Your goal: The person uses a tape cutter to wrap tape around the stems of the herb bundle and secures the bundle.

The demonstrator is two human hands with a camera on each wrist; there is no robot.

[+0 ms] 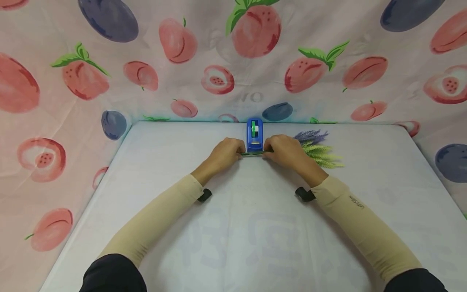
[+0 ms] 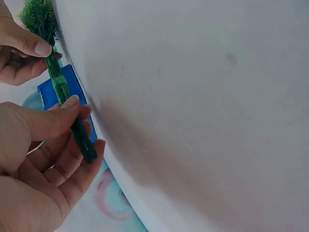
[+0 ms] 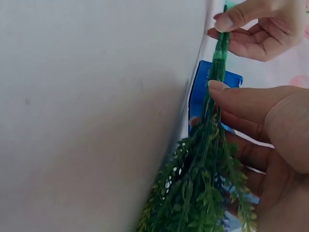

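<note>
Between both hands lies a bunch of artificial flowers [image 1: 319, 150] with purple and yellow-green heads and green stems [image 2: 60, 86]. My left hand [image 1: 229, 154] pinches the lower stem ends between thumb and fingers. Closer to the leafy part [image 3: 198, 188], my right hand [image 1: 286, 151] grips the stems, and the flower heads spread out beyond it to the right. A band of shiny green tape [image 3: 220, 54] wraps the stems between the two hands. Just behind the stems stands a blue tape dispenser [image 1: 254, 136] holding a green roll, partly hidden by stems and hands in the wrist views.
A white-covered table [image 1: 233, 235] spreads out under the arms. Behind and to the sides hangs a pink fruit-print cloth [image 1: 219, 48], meeting the table's far edge near the dispenser. Black wrist cameras [image 1: 304, 194] sit under the beige sleeves.
</note>
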